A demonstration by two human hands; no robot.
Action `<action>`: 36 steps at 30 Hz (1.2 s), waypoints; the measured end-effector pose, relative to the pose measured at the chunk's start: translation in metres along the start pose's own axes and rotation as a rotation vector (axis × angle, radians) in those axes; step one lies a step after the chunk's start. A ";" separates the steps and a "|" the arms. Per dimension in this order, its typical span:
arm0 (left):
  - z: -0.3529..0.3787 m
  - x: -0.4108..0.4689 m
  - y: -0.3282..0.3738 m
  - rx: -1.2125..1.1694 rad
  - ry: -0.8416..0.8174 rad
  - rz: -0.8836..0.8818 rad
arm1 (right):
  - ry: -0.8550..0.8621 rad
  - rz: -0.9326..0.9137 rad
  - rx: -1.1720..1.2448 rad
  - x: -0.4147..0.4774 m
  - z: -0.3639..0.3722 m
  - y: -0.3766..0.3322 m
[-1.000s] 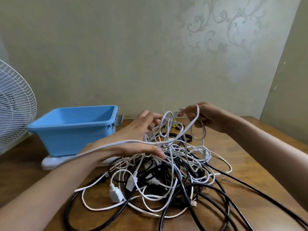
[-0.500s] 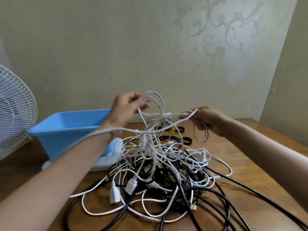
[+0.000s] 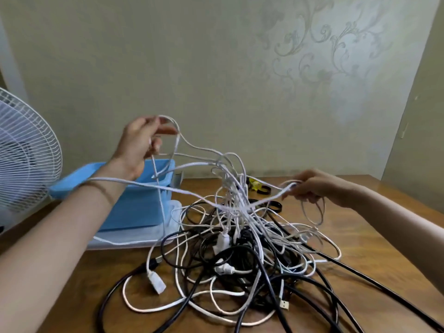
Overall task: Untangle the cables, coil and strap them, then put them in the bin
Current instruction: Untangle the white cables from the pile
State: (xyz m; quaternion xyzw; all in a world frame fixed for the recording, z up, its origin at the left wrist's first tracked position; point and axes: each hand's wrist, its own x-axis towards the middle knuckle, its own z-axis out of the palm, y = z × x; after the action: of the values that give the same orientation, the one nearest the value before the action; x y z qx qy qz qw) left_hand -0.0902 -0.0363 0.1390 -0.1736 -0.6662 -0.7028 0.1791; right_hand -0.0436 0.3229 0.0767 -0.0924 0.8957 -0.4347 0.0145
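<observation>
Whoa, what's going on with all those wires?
Someone is untangling a big pile of cables, black and white, on the wooden table. The left hand holds a white loop up high. The right hand pinches a white strand lower down. The blue bin waits beside the pile, and nothing looks coiled yet.

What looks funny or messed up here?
The cables lie in one knotted heap on the table, black and white all mixed. A white cable is also draped over the wrist of the left hand and runs across to the right hand. The left hand holds a white loop up high.
</observation>
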 end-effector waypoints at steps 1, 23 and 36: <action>0.006 -0.002 0.003 0.136 -0.040 0.015 | -0.047 -0.023 -0.001 0.000 0.001 0.000; 0.025 -0.014 0.033 -0.216 -0.234 0.183 | 0.189 -0.345 0.093 0.020 0.044 -0.142; 0.002 -0.018 -0.025 0.216 -0.042 0.153 | 0.486 -0.089 0.865 0.005 -0.043 -0.141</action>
State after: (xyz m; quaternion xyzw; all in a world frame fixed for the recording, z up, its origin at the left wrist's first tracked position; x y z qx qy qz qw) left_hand -0.0868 -0.0326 0.1088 -0.2183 -0.7264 -0.6076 0.2358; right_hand -0.0311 0.2701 0.2141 -0.0121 0.6060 -0.7756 -0.1762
